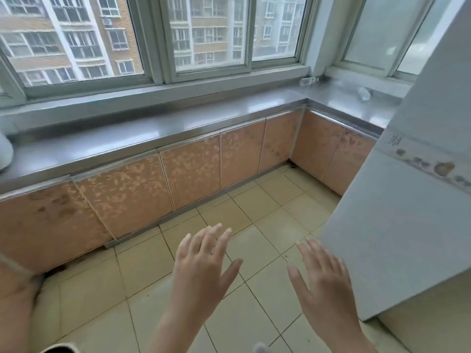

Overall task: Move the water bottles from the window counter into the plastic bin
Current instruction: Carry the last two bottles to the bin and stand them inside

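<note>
Head view: both hands, left (204,271) and right (323,281), hung at 6 o'clock, each grip released and empty. 2 clear water bottles (309,81) (364,93) lay on the worktop (153,133) at 1 o'clock; stepping closer before reaching seemed wise.

Empty hands (204,266) above tiled floor (254,200)

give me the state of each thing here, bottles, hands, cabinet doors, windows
left hand: open, fingers spread, holding nothing, over the floor
right hand: open, fingers spread, holding nothing
bottle by the window corner: lying on its side on the counter
second bottle: on the counter, blurred, pose unclear
cabinet doors: closed
windows: appear shut
plastic bin: not in view
</note>
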Available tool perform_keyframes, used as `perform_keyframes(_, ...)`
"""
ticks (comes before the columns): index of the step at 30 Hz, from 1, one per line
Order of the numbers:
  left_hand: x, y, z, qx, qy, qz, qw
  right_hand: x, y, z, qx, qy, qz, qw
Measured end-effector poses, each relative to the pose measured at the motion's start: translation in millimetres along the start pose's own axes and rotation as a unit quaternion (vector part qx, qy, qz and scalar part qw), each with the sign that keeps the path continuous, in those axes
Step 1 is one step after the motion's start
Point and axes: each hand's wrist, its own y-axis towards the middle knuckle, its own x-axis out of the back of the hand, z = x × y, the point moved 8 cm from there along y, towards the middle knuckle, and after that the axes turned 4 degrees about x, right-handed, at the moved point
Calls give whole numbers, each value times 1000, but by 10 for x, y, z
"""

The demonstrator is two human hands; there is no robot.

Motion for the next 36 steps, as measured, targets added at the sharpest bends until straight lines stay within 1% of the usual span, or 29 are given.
perform_keyframes(3, -305, 566, -65, -18, -5, 4, 1000, -99, 529, -209, -12, 8, -17, 1000)
perform_keyframes(8, -840, 1586, -153, -23, 0, 12, 1000, -275, 1601, -576, -12, 13, -31, 999)
perform_keyframes(14, -1342, 2798, -371, -35, -12, 3, 999, -243, 2843, -960, 11, 3, -44, 999)
perform_keyframes(18, -1698, 3536, -451, -50, -15, 4, 999, -297, 3523, -1220, 3, 4, -61, 998)
perform_keyframes(22, -2158, 4311, -476, -66, -22, 4, 998, -439, 4269, -1557, -24, 2, -79, 997)
perform_keyframes(26, -2667, 5203, -538, -98, -36, 3, 995, -585, 5093, -1906, -56, -24, -81, 995)
perform_keyframes(28, -2900, 5653, -605, -112, -48, 9, 993, -588, 5503, -2074, -71, -42, -94, 992)
perform_keyframes(32, -3283, 6560, -826, -150, -65, 19, 986, -537, 6287, -2369, -106, -50, -103, 988)
perform_keyframes(36, -3633, 7310, -1171, -186, -76, 33, 979, -533, 6831, -2805, -150, -53, -110, 981)
